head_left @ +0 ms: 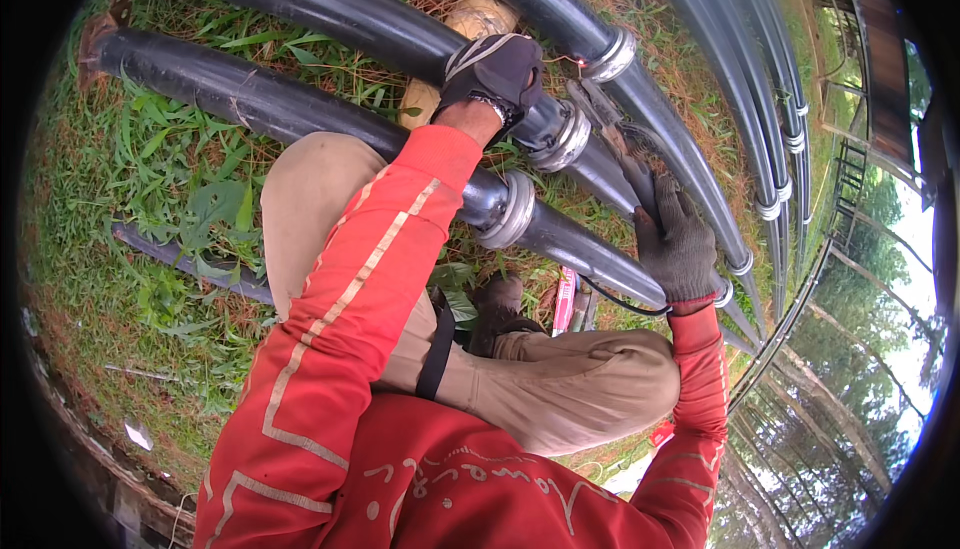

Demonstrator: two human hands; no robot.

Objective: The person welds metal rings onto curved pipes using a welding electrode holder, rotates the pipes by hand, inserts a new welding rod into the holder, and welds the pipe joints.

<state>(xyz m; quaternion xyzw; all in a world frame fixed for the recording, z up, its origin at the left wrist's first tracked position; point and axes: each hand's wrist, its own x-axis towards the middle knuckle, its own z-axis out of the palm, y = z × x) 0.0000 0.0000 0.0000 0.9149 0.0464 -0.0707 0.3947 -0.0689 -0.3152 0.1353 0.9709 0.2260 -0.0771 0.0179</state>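
Left hand [492, 71] curled over the middle pipe [340, 6], beside its ring [562, 141], presumably steadying it; fingertips hidden, full grip could not be told. Right hand [678, 244] grasped a wrench [625, 154], lying between middle and neighbouring pipe [655, 114]: sideways room tight. Log [483, 13] under pipes, likely propping them off grass [175, 144].

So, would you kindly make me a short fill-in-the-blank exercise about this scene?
1. The gloved hand gripping the metal tool is the person's ____ one.
2. The left hand is at a pipe coloured ____.
3. The person's sleeves are mainly coloured ____.

Missing words: right; black; red.
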